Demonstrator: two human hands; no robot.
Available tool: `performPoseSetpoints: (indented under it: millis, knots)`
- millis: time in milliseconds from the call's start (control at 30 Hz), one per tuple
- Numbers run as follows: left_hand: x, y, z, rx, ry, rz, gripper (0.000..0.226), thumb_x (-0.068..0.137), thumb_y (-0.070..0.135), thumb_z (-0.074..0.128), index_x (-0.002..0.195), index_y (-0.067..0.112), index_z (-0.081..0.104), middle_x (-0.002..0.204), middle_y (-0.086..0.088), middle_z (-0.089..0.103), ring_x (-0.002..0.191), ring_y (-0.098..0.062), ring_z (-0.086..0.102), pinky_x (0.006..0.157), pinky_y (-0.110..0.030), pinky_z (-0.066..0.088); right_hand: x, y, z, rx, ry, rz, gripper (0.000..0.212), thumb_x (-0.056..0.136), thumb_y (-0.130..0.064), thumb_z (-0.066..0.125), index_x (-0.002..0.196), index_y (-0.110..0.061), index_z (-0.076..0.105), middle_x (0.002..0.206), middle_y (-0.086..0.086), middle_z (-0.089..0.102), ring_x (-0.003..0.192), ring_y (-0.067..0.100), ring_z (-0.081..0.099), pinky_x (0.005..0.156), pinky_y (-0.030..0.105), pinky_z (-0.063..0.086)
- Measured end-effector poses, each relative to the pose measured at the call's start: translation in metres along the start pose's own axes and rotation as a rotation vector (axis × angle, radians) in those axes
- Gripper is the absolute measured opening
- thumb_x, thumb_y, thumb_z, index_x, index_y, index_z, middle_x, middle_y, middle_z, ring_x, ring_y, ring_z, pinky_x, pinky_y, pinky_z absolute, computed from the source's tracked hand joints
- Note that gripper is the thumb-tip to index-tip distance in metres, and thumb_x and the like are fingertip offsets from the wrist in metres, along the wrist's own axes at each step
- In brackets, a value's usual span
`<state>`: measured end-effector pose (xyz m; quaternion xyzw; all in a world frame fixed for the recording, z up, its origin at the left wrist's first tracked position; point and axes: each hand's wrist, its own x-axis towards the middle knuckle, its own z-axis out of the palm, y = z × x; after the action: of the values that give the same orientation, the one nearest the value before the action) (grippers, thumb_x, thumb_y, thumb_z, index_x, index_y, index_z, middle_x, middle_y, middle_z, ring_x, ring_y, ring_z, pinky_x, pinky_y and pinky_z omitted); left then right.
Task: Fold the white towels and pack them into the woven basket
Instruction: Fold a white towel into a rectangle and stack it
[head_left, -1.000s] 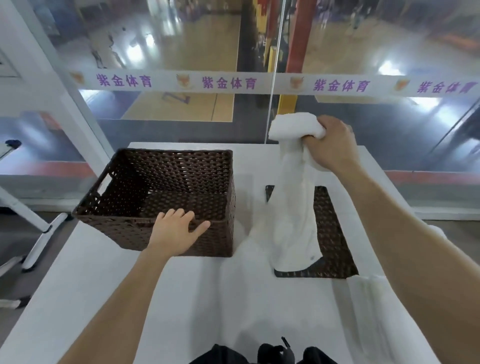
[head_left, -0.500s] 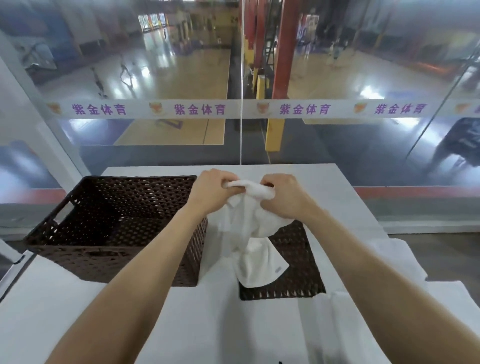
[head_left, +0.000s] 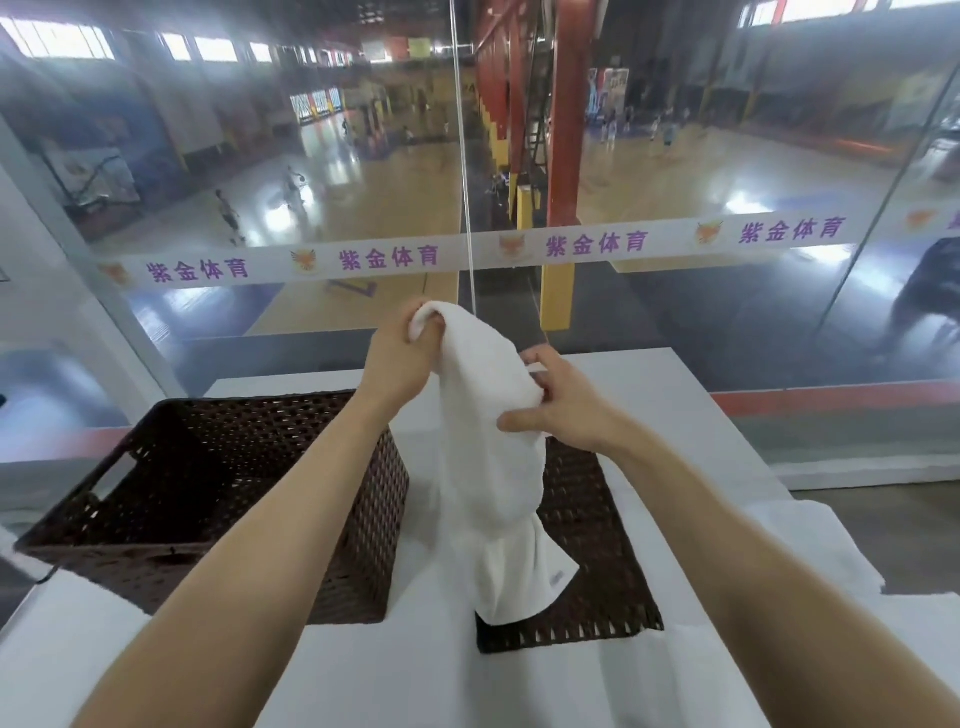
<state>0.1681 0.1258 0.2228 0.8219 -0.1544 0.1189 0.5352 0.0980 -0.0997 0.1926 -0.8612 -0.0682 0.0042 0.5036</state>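
**Towel held up between two hands over the table**

The person holds one white towel (head_left: 488, 467) up in the air, bunched into a long drooping roll. The left hand (head_left: 397, 364) is clenched round its top end, the higher and farther of the two grips. The right hand (head_left: 569, 410) has its fingers curled into the towel's right side lower down, thumb pressed against the cloth.

The towel's loose lower end hangs in front of a flat woven mat (head_left: 597, 582) lying on the white table (head_left: 389, 675); I cannot tell whether it touches it. The woven basket (head_left: 260, 402) stands just left of the towel, under the left forearm. More white cloth (head_left: 810, 561) lies at the table's right edge. Beyond the far edge is a glass wall (head_left: 727, 322) with a printed banner (head_left: 389, 257).
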Motion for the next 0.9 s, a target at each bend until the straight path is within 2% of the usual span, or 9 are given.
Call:
performPoseSetpoints:
  millis: [67, 167, 300, 367, 467, 600, 667, 767, 900]
  knots:
    - [0.009, 0.009, 0.003, 0.024, -0.026, 0.078, 0.02, 0.108, 0.022, 0.05, 0.103, 0.029, 0.068, 0.103, 0.007, 0.072, 0.098, -0.011, 0.067, 0.08, -0.028, 0.05, 0.004, -0.002, 0.001, -0.091, 0.01, 0.031, 0.067, 0.069, -0.042, 0.092, 0.127, -0.034, 0.059, 0.122, -0.007, 0.068, 0.112, 0.021, 0.065, 0.097, 0.046, 0.058]
    - [0.021, 0.011, -0.003, 0.044, 0.01, 0.14, 0.023, 0.107, 0.017, 0.047, 0.095, 0.03, 0.061, 0.097, 0.003, 0.067, 0.09, -0.015, 0.063, 0.078, -0.032, 0.046, 0.0, 0.005, -0.009, -0.193, -0.085, 0.164, 0.045, 0.076, -0.045, 0.092, 0.112, -0.027, 0.071, 0.106, -0.007, 0.072, 0.098, 0.02, 0.069, 0.085, 0.037, 0.058]
    - [0.03, 0.002, -0.019, 0.05, 0.055, 0.041, 0.015, 0.108, 0.023, 0.051, 0.109, 0.018, 0.065, 0.112, -0.004, 0.071, 0.107, -0.022, 0.065, 0.1, -0.045, 0.052, -0.01, 0.033, -0.017, -0.331, -0.14, 0.216, 0.037, 0.084, -0.045, 0.086, 0.105, -0.017, 0.074, 0.096, -0.003, 0.072, 0.086, 0.018, 0.068, 0.07, 0.032, 0.053]
    - [0.029, -0.002, -0.031, 0.069, -0.066, -0.026, 0.018, 0.104, 0.041, 0.066, 0.113, 0.025, 0.07, 0.12, 0.005, 0.074, 0.113, -0.014, 0.067, 0.102, -0.042, 0.054, -0.008, 0.044, -0.025, -0.218, 0.026, 0.158, 0.025, 0.087, -0.034, 0.085, 0.101, -0.017, 0.074, 0.099, 0.001, 0.074, 0.093, 0.024, 0.069, 0.074, 0.032, 0.054]
    - [0.027, -0.014, -0.049, 0.296, -0.502, -0.149, 0.038, 0.077, 0.057, 0.093, 0.107, 0.037, 0.08, 0.104, 0.018, 0.081, 0.097, 0.0, 0.073, 0.086, -0.024, 0.054, -0.005, 0.052, -0.042, -0.178, 0.225, 0.062, 0.033, 0.082, -0.042, 0.09, 0.092, -0.026, 0.063, 0.093, -0.001, 0.07, 0.091, 0.024, 0.065, 0.073, 0.035, 0.048]
    - [0.04, -0.047, -0.048, 0.911, -0.739, -0.195, 0.083, 0.06, 0.1, 0.069, 0.069, 0.018, 0.061, 0.072, 0.001, 0.063, 0.068, -0.021, 0.061, 0.068, -0.039, 0.042, -0.008, 0.05, -0.058, -0.593, -0.141, 0.141, 0.056, 0.067, -0.062, 0.093, 0.099, -0.027, 0.064, 0.102, -0.006, 0.067, 0.098, 0.02, 0.061, 0.086, 0.04, 0.049]
    - [0.038, -0.056, -0.032, 1.175, -0.818, -0.166, 0.07, 0.079, 0.09, 0.065, 0.079, 0.02, 0.063, 0.082, 0.005, 0.065, 0.08, -0.021, 0.064, 0.072, -0.039, 0.045, -0.009, 0.05, -0.055, -0.871, -0.425, 0.244, 0.046, 0.073, -0.056, 0.091, 0.096, -0.026, 0.064, 0.098, -0.008, 0.066, 0.099, 0.022, 0.063, 0.088, 0.037, 0.051]
    - [0.028, -0.077, -0.001, 1.275, -0.913, -0.288, 0.059, 0.099, 0.069, 0.062, 0.112, 0.012, 0.065, 0.095, -0.002, 0.067, 0.082, -0.024, 0.073, 0.075, -0.038, 0.057, 0.005, 0.075, -0.048, -0.968, -0.59, 0.404, 0.04, 0.085, -0.048, 0.082, 0.106, -0.017, 0.065, 0.093, -0.007, 0.062, 0.095, 0.023, 0.064, 0.086, 0.035, 0.055]
    - [0.042, -0.116, 0.019, 0.687, -0.718, -0.756, 0.044, 0.108, 0.042, 0.063, 0.126, 0.002, 0.06, 0.102, -0.021, 0.078, 0.072, -0.026, 0.081, 0.06, -0.035, 0.064, 0.043, 0.102, -0.067, -0.935, -0.552, 0.546, 0.034, 0.092, -0.042, 0.074, 0.108, -0.012, 0.065, 0.092, 0.001, 0.062, 0.086, 0.029, 0.07, 0.072, 0.041, 0.064]
